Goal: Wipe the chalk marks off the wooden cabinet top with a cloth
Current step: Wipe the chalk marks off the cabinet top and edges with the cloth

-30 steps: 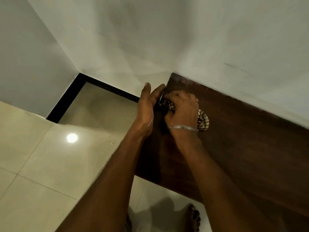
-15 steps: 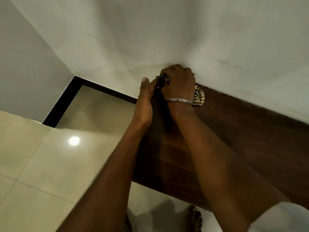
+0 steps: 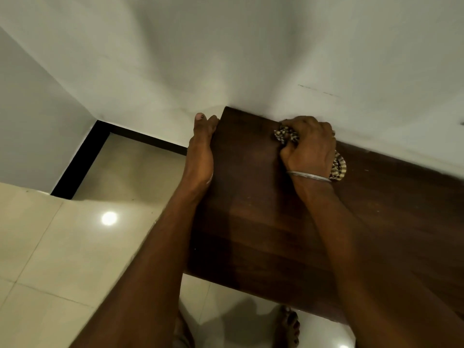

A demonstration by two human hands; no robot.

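The dark wooden cabinet top [image 3: 251, 222] runs from the middle of the view to the right, against the white wall. My right hand [image 3: 310, 149] is clenched around a checkered black-and-cream cloth [image 3: 286, 135] and presses it on the wood at the back edge by the wall. A fold of the cloth sticks out beside my wrist, which carries a metal bangle. My left hand [image 3: 200, 151] rests flat along the cabinet's left edge, fingers together. A few faint pale specks show on the wood to the right of my right hand.
The white wall [image 3: 251, 59] stands directly behind the cabinet top. Glossy beige floor tiles [image 3: 62, 247] with a black skirting strip [image 3: 75, 167] lie to the left. My bare feet [image 3: 288, 325] stand on the floor under the cabinet's front edge.
My right hand slid the cloth from the back left corner to the right along the wall edge. My left hand stayed on the cabinet's left edge.
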